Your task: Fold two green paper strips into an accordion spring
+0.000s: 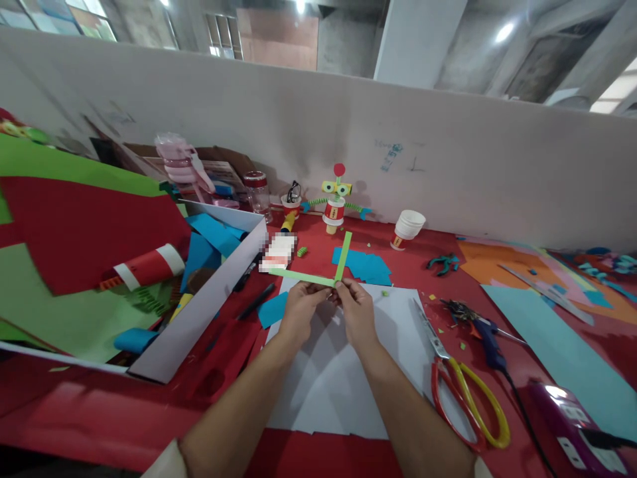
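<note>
Two light-green paper strips meet at a corner between my hands, above a white sheet (338, 378). My left hand (301, 309) pinches the strip (298, 276) that runs out to the left. At the corner, my right hand (357, 312) grips the other strip (344, 255), which points up and away from me. Whether the strips are glued or only overlapped there, I cannot tell. Just beyond them lie blue paper pieces (368, 267). A small folded green paper spring (302, 251) rests to the left of these. Behind stands a paper-cup figure (334, 211) with green spring arms.
On the right lie large scissors (450, 385), a glue gun (488, 338), pliers (442, 264), a power strip (572, 418) and coloured paper (562, 345). Stacked paper cups (408, 227) stand near the wall. A white box (209, 312) of craft pieces fills the left side.
</note>
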Motion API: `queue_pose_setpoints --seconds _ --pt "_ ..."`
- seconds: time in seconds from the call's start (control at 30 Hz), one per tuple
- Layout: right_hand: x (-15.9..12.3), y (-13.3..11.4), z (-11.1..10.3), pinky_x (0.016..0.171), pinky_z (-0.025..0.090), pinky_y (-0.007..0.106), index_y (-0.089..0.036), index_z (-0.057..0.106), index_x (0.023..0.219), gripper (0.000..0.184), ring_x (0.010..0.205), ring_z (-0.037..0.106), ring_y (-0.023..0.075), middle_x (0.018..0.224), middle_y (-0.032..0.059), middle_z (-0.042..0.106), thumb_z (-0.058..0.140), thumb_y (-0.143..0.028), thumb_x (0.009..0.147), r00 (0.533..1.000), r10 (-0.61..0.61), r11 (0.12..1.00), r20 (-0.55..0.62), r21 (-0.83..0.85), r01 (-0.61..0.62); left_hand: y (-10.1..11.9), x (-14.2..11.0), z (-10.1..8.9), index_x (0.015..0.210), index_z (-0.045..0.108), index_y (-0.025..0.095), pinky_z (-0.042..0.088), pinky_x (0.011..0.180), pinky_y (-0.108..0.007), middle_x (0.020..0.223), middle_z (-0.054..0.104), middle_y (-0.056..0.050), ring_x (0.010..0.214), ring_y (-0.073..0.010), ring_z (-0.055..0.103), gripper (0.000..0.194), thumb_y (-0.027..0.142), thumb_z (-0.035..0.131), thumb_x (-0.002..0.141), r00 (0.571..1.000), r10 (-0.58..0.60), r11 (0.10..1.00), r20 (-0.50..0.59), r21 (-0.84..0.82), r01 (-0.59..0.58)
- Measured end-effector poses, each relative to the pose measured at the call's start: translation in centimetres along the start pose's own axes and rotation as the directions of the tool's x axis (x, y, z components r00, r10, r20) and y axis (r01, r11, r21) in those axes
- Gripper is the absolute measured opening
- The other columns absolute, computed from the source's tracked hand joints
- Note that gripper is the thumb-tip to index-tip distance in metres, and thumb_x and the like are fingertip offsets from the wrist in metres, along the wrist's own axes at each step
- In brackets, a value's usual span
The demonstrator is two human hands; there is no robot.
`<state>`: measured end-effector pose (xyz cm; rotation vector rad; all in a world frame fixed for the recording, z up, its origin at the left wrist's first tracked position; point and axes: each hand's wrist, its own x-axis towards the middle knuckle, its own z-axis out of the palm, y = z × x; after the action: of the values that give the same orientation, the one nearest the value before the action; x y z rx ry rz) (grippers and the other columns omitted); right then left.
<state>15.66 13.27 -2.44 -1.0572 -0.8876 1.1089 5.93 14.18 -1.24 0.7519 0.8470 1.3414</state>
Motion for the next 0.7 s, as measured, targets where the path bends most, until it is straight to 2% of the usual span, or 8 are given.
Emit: queue_pose_setpoints --seconds 0.1,0.2,0.27,0.53,0.7 --pt "0.2 -0.1 0.0 0.053 0.042 0.023 -0.018 0.066 0.081 0.02 0.055 0.052 0.0104 0.064 -0.002 0.059 0.064 -0.035 0.072 0.999 0.049 0.997 -0.007 0.063 -0.048 -0.2 0.4 -0.3 0.071 0.069 0.016 0.045 0.067 -0.028 0.072 0.07 -0.004 0.07 -0.0172 0.062 0.024 0.017 0.076 0.049 1.0 -0.011 1.0 -0.016 -0.023 0.011" --pt "0.2 -0.1 0.0 0.051 0.041 0.023 -0.018 0.066 0.08 0.019 0.052 0.051 0.01 0.062 -0.0023 0.059 0.066 -0.034 0.07 0.998 0.069 0.994 0.009 0.087 -0.069 -0.3 0.6 -0.5 0.062 0.067 0.016 0.042 0.059 -0.026 0.06 0.064 0.0 0.057 -0.0125 0.056 0.019 0.018 0.077 0.046 0.996 -0.025 1.0 -0.09 -0.017 0.023" --pt "0.2 -0.1 0.1 0.051 0.04 0.023 -0.018 0.066 0.079 0.018 0.052 0.05 0.0096 0.061 -0.0028 0.059 0.065 -0.034 0.07 0.998 0.063 0.993 0.021 0.095 -0.064 -0.4 0.7 -0.6 0.056 0.064 0.015 0.039 0.054 -0.025 0.053 0.059 0.002 0.05 -0.0099 0.05 0.018 0.02 0.078 0.046 0.994 -0.043 0.999 -0.101 -0.002 0.043" --pt "0.0 -0.2 0.1 0.051 0.039 0.023 -0.018 0.066 0.072 0.014 0.052 0.048 0.0097 0.059 -0.0034 0.057 0.065 -0.032 0.071 0.998 0.029 0.996 0.063 0.085 -0.034 -0.2 0.8 -1.2 0.069 0.068 0.015 0.044 0.058 -0.025 0.063 0.065 -0.002 0.057 -0.0118 0.057 0.027 0.022 0.082 0.048 0.992 -0.127 0.992 0.006 -0.024 0.127" --pt "-0.1 -0.1 -0.3 0.053 0.042 0.024 -0.019 0.07 0.081 0.017 0.056 0.051 0.0112 0.067 -0.0009 0.06 0.067 -0.033 0.071 0.993 -0.001 0.999 0.119 -0.036 0.005 0.9 1.1 -1.8 0.072 0.066 0.014 0.045 0.059 -0.025 0.064 0.066 -0.003 0.059 -0.0121 0.059 0.034 0.024 0.085 0.045 0.98 -0.195 0.979 0.034 0.063 0.193"
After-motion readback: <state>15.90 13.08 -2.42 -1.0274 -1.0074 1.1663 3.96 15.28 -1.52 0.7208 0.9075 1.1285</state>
